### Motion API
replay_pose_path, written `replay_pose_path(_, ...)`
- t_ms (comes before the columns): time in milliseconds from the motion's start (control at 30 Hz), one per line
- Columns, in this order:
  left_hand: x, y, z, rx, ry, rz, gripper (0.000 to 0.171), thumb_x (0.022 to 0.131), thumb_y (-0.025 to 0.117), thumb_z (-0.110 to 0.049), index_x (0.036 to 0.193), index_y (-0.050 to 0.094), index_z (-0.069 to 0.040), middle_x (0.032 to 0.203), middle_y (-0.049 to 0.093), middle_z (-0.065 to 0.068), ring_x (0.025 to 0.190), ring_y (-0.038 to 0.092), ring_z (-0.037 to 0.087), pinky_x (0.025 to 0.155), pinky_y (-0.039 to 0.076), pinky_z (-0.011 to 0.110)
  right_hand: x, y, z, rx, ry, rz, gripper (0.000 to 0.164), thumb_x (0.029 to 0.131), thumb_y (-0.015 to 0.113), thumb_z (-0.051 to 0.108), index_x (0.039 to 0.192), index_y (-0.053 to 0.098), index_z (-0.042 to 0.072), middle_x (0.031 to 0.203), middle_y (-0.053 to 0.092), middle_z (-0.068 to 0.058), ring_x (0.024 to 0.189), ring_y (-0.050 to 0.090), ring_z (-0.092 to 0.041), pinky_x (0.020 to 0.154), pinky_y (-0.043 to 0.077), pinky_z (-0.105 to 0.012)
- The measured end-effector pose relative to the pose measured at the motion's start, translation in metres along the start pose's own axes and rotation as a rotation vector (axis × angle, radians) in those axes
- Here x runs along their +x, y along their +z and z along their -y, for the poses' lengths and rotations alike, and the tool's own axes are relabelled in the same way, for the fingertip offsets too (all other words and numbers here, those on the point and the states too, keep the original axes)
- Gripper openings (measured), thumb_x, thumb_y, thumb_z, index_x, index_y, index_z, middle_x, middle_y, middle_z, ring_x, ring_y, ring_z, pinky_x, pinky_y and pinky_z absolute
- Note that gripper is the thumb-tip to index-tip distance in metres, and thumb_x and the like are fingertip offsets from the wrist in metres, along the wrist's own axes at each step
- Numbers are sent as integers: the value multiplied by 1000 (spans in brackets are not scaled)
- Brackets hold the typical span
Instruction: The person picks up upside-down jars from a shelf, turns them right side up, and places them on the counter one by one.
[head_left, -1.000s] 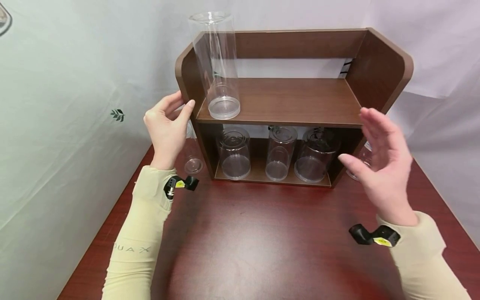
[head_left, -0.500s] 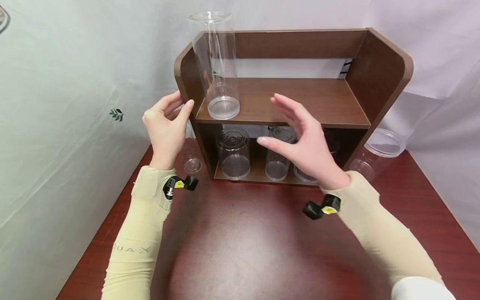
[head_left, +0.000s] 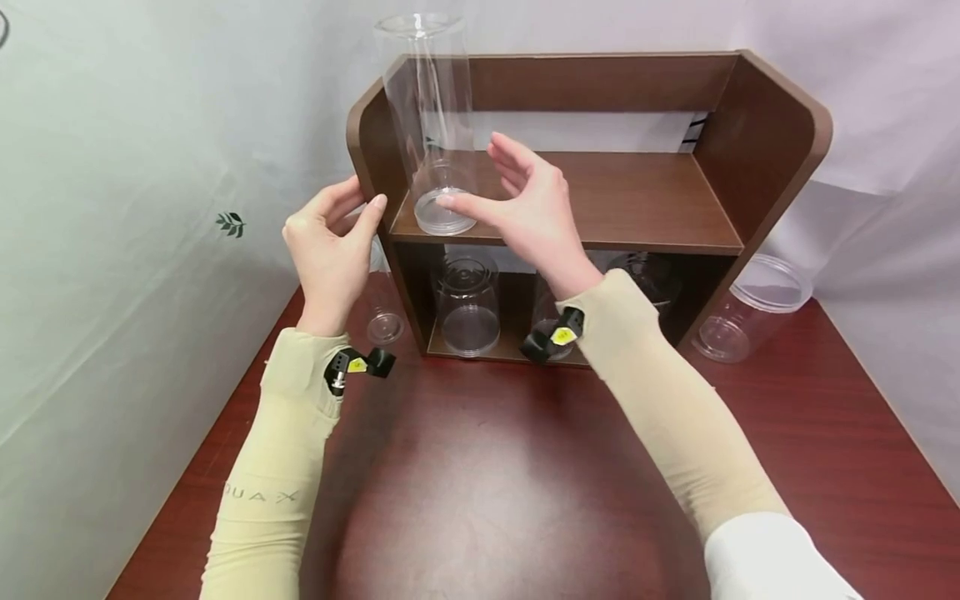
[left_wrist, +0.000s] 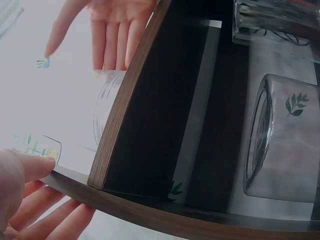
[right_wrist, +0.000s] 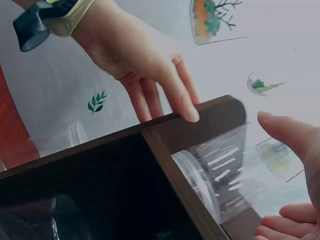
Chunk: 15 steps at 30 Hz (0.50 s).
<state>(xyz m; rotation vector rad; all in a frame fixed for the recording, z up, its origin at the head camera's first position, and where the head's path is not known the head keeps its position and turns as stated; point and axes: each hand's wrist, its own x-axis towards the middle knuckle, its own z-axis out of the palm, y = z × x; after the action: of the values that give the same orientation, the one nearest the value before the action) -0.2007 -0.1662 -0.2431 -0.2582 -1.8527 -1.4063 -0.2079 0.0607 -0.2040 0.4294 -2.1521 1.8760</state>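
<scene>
A brown wooden two-tier shelf stands at the back of the table. On its upper tier, at the left end, a tall clear plastic jar stands upright. My left hand grips the shelf's left side panel, thumb on one face and fingers on the other, as the left wrist view also shows. Just right of the tall jar is my right hand, thumb and fingers spread. The thumb overlaps the jar's base in the head view, but the right wrist view shows a gap between this hand and the jar.
Several clear jars stand in the lower tier, among them one at the left; my right hand and wrist partly hide others. A wide clear jar stands on the dark red table, right of the shelf. Another jar stands left of it.
My right hand has swept left and slightly up, from the shelf's right side across its front to the tall jar. The left hand keeps its grip on the side panel.
</scene>
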Motion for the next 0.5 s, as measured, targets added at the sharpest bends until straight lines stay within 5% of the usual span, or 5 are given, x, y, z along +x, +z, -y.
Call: replay_pose_path(500, -1, -2, -1, -15, -9, -1, 28, 86, 84, -16, 113, 79, -10, 105, 76, 4, 94, 74, 17, 86, 58, 29, 14, 25, 0, -76, -16, 51, 91, 73, 94, 34, 149, 50, 11, 141, 59, 0, 127, 54, -7, 103, 39, -13)
